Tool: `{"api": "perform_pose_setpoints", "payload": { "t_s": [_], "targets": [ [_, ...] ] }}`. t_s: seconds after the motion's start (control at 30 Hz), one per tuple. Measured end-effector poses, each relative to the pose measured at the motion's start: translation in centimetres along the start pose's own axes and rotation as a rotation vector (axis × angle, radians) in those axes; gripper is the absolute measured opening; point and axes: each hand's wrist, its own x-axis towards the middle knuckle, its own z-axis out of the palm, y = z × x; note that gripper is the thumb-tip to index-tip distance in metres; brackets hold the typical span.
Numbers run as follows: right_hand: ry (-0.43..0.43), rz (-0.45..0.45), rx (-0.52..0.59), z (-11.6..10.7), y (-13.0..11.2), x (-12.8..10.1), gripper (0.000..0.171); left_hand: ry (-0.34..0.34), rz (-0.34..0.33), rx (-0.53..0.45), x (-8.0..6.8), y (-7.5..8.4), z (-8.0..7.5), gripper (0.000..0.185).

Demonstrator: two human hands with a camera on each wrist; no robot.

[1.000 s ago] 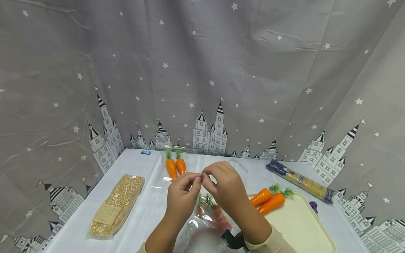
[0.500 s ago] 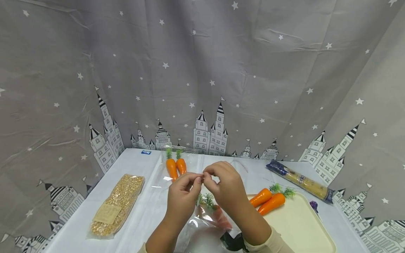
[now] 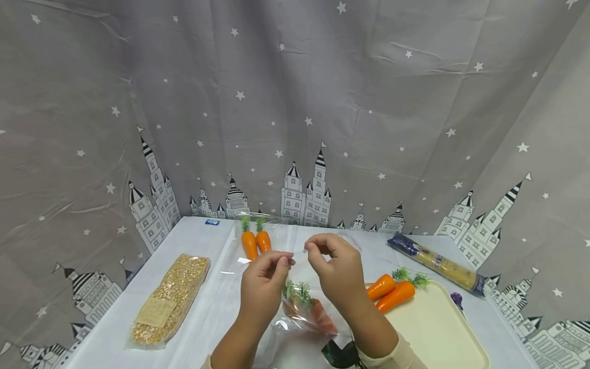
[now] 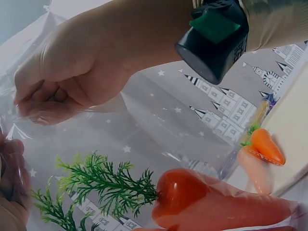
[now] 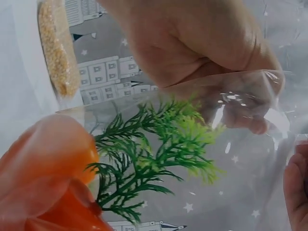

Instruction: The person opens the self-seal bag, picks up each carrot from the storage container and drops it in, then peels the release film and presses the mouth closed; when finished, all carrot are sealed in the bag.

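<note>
Partly hidden: clear bag [image 3: 299, 328] edge under left hand [image 3: 262, 287], right hand [image 3: 338, 271] pinch.

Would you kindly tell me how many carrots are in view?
6: two at the back, two on the tray, two in the held bag, counted by their leaf tufts; more may be hidden.

A hand [image 5: 192, 43] is pinching the rim of a clear plastic bag [image 5: 250, 159]. Inside it, orange carrots [image 5: 43, 178] with green tops [image 5: 154, 154] are lying. A grain packet [image 5: 53, 48] is showing behind.
</note>
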Motion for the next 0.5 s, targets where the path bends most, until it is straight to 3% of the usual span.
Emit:
{"api": "perform_pose_setpoints", "payload": {
  "t_s": [0.23, 0.5],
  "targets": [
    [0.021, 0.144, 0.166, -0.7, -0.2, 0.1, 0.011, 0.024, -0.023, -0.022, 0.0, 0.1, -0.1, 0.011],
    [0.041, 0.188, 0.380, -1.5, 0.1, 0.5, 0.007, 0.034, -0.030, -0.055, 0.0, 0.1, -0.2, 0.011]
  ]
}}
